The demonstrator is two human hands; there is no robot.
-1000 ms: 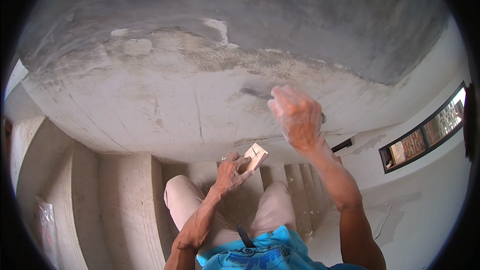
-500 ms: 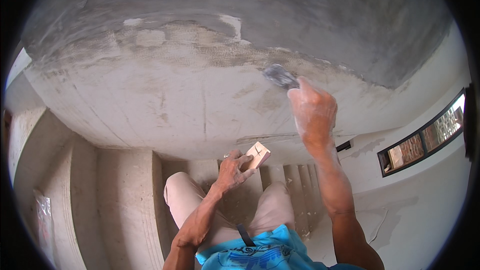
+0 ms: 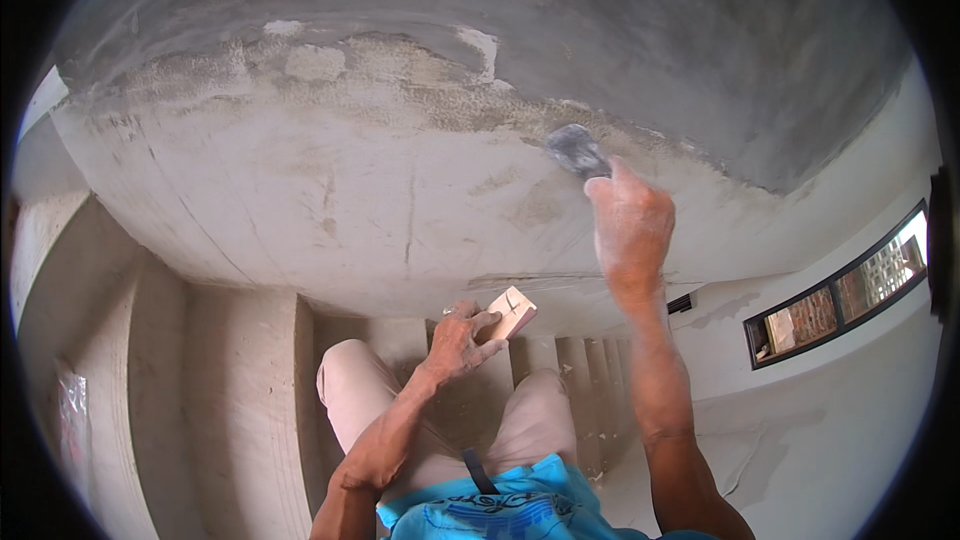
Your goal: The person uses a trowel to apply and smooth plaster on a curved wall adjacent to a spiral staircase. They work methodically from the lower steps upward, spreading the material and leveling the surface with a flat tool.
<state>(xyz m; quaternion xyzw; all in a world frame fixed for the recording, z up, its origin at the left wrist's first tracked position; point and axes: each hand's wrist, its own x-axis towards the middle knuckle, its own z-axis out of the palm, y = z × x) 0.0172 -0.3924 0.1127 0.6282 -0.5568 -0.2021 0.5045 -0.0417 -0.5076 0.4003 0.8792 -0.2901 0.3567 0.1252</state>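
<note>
My right hand [image 3: 636, 230], dusted white, is closed round the handle of a scraper [image 3: 576, 150] with a grey, smeared blade. The blade is at the wall [image 3: 350, 180], by the rough band where pale plaster meets a dark grey coat [image 3: 600, 30]; I cannot tell whether it touches. Lower down, in front of my thighs, my left hand [image 3: 462, 342] grips a small pale rectangular block [image 3: 510, 313] with a dark crack-like mark on its face. A ring shows on that hand. The underside of the block is hidden.
Bare concrete steps [image 3: 240, 380] run along the foot of the wall, on the left and beneath my legs. A clear plastic bag [image 3: 74, 420] lies at the far left. On the right, a dark-framed window [image 3: 838, 290] is set in a white wall, with a small dark vent [image 3: 680, 304] nearby.
The scraper has shifted slightly right along the rough band and its blade is turned a little more upright. My left hand keeps its hold on the block. The view has shifted slightly.
</note>
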